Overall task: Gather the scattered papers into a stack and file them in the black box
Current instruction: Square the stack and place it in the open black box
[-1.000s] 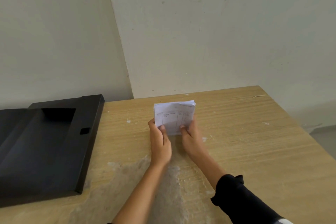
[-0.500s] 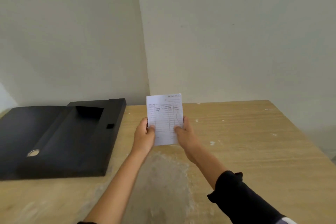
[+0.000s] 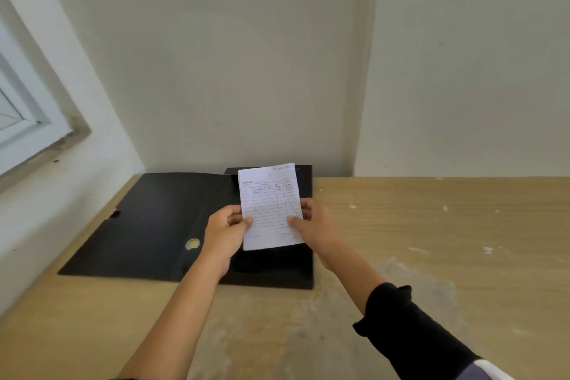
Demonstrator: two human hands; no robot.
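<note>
Head view: both hands grip the stack of papers (image 3: pixel 270 207) by its sides, left hand (image 3: pixel 225 233) and right hand (image 3: pixel 314 225) with thumbs pinching the front. It's held up over the open black box (image 3: pixel 160 225) on the wooden table (image 3: pixel 431 241).

The top sheet of the paper stack (image 3: pixel 270 210) carries the printed heading "NOTA NO" at upper left; its handwritten entries are illegible.
</note>
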